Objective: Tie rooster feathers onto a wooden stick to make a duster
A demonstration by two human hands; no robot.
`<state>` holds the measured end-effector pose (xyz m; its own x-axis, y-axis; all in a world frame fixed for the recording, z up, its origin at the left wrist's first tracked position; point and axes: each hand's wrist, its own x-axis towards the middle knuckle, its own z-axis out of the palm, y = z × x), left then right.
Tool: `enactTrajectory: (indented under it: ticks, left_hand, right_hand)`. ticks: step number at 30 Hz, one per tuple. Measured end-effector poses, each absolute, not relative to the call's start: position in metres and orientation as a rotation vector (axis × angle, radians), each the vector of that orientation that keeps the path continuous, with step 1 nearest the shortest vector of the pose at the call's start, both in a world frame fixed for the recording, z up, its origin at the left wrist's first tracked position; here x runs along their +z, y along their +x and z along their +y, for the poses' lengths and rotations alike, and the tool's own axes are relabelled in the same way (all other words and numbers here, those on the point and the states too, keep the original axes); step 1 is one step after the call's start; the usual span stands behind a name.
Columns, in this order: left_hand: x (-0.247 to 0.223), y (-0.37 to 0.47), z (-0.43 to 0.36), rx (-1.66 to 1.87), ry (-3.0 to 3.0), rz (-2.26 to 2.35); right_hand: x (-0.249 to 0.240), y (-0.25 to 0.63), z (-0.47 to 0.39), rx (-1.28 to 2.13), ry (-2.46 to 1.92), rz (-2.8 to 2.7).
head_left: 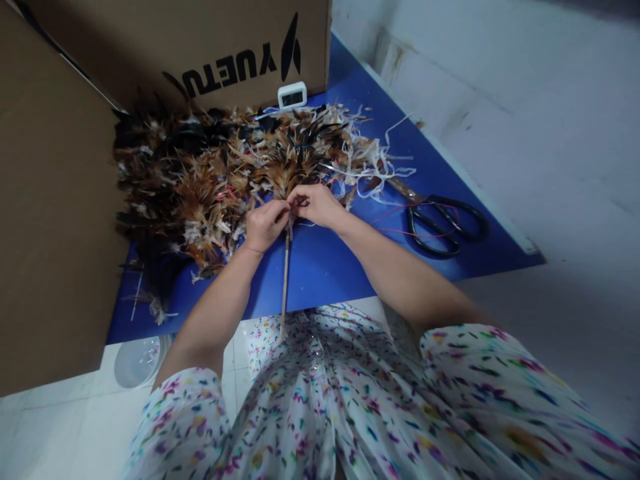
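Note:
Both my hands meet at the upper end of a thin wooden stick [285, 280], which runs down past the table's near edge. My left hand [267, 225] pinches the stick near its top. Fingertips of my right hand [320, 203] are pressed together right beside it; what they grip is too small to make out. Brown and black feathers [283, 170] fan out just beyond my fingers, and I cannot tell whether they are fixed to the stick. A large feather heap [200, 193] spreads behind and left of my hands.
Black-handled scissors [435, 223] lie on the right with red thread across them. White ribbon strips [380, 173] trail from the heap. Behind stand a white digital clock [293, 97] and a cardboard box [225, 40]. The blue table [330, 273] meets a wall at right.

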<state>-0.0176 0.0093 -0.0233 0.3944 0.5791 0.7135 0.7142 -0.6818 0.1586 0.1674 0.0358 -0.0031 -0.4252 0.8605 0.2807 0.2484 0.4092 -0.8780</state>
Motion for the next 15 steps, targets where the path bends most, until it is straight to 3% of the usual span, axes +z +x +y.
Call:
enactTrajectory:
  ticks: [15]
  left_hand:
    - [-0.0230, -0.0183, 0.0097, -1.168, -2.490, -1.238]
  right_hand:
    - [0.0031, 0.1693, 0.0348, 0.839, -1.003, -2.046]
